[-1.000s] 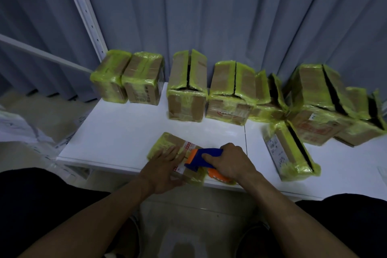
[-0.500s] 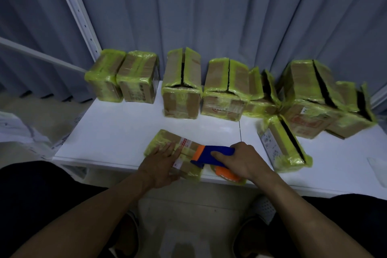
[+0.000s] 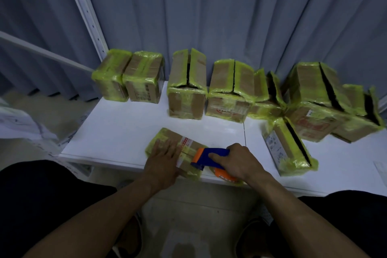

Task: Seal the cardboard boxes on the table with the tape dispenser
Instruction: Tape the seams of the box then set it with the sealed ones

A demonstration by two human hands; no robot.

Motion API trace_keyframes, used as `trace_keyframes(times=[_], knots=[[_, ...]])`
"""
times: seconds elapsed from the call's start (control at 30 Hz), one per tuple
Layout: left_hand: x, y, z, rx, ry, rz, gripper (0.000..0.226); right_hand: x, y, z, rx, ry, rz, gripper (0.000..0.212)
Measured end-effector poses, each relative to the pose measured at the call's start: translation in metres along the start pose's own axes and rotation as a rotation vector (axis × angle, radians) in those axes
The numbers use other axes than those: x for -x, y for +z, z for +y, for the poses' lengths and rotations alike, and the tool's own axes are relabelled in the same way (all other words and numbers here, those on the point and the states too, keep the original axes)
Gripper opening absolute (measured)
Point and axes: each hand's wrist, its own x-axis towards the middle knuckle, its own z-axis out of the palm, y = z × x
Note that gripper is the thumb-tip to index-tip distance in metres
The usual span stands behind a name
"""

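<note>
A flat cardboard box point(image 3: 170, 138) with yellow-green tape on its edges lies at the front edge of the white table point(image 3: 117, 132). My left hand point(image 3: 162, 162) presses flat on its near left part. My right hand point(image 3: 238, 162) grips the blue and orange tape dispenser point(image 3: 206, 158), whose orange front end sits on the right part of the box top. The tape roll is mostly hidden under my right hand.
Several taped boxes stand in a row along the back of the table: two shut boxes point(image 3: 127, 77) at the left, split-top boxes point(image 3: 187, 88) in the middle and right. Another box point(image 3: 288, 148) lies right of my hand. Grey curtain behind; a white rack post point(image 3: 83, 6) stands at the left.
The dispenser and my right hand have slid a little to the right along the box top. My left hand stays pressed on the box.
</note>
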Motion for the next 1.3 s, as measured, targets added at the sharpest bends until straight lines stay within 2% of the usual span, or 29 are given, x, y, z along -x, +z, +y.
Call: trace_keyframes(times=[0.2,0.33,0.7,0.8,1.0,1.3], knots=[[-0.008,0.010,0.004,0.201,0.097,-0.079,0.106,0.001,0.004,-0.006,0.009,-0.013,0.010,0.048],[-0.012,0.014,0.010,0.129,0.083,-0.079,0.107,0.004,0.002,0.000,-0.026,-0.006,0.007,0.050],[-0.013,0.010,0.014,0.111,0.128,-0.066,0.102,0.024,-0.016,0.037,-0.127,0.072,0.007,0.056],[-0.011,0.010,0.017,0.127,0.122,-0.077,0.107,0.028,-0.005,0.042,-0.056,0.060,0.014,0.059],[-0.008,0.008,0.024,0.226,0.187,-0.067,0.104,0.023,-0.007,0.040,-0.065,0.063,-0.011,0.050],[-0.010,0.013,0.027,0.178,0.206,-0.051,0.102,0.019,-0.007,0.038,-0.030,0.077,-0.112,0.049]])
